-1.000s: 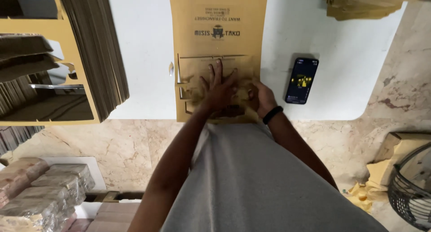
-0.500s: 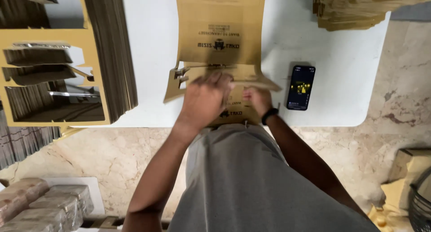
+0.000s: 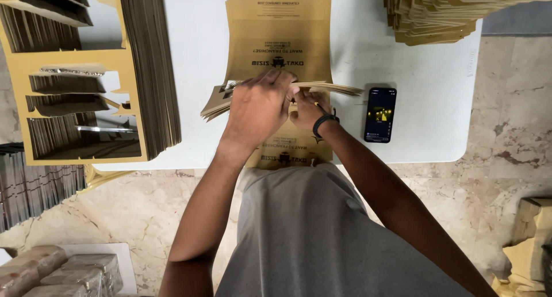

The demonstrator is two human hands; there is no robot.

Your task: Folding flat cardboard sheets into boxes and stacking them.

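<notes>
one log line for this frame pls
left hand: gripping folded cardboard flap | right hand: pinching same flap | under: flat brown carton blank | phone: beside, untouched

— What colour are the sheets under your fingers?

— Tan-brown card (image 3: pixel 280 38) with black print; the table (image 3: pixel 425 101) beneath is plain white.

— And beside them?

— A black phone (image 3: pixel 380 115), its dark screen lit with a small yellow patch. My wristband (image 3: pixel 322 123) is black, my shirt (image 3: pixel 310 234) grey.

— The floor?

— Beige marble (image 3: pixel 512 130), veined with rusty brown. The stacks (image 3: pixel 431 12) at the far corner are the same tan.
</notes>
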